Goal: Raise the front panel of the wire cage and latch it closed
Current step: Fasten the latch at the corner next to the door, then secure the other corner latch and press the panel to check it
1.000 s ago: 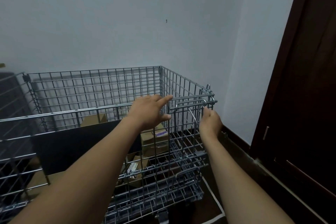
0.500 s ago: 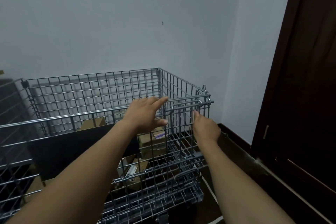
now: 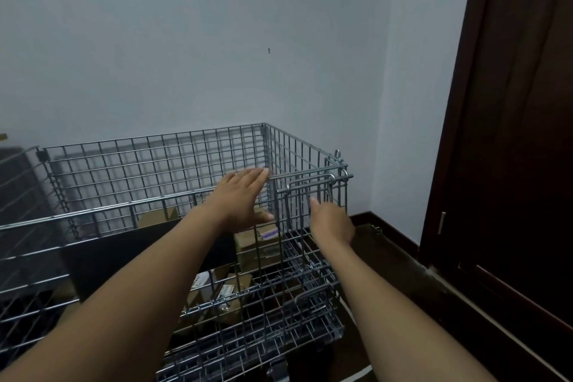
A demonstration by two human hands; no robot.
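Two bare hands are reaching forward over the near side of the wire cage (image 3: 173, 170). The left hand (image 3: 240, 201) is lying flat and spread, fingers extended, palm pressing against the top rail of the front panel (image 3: 139, 208), with the fingertips pointing toward the cage's right corner and the thumb hanging down on the near side of the mesh. It is not curling around anything. The right hand (image 3: 331, 220) is sitting just beside the panel's right end, loosely spread, its fingers pointing up toward the looped wire latch (image 3: 310, 184); whether the fingertips are touching the wire or hovering just short of it cannot be told. It is gripping nothing.

The front panel is standing raised, its top rail running from the left edge of the view to the right corner post, roughly level with the cage's other walls. The latch handle is lying horizontally near the top right corner, close to the side wall's hooked corner piece (image 3: 339, 161). Whether it is fully engaged cannot be told.

Inside the cage, cardboard boxes (image 3: 257, 242) are resting on the bottom, next to a large dark flat sheet (image 3: 124, 254). The cage is standing in the corner of a room with pale walls (image 3: 186, 40), and a dark wooden door (image 3: 521, 133) is filling the right side.
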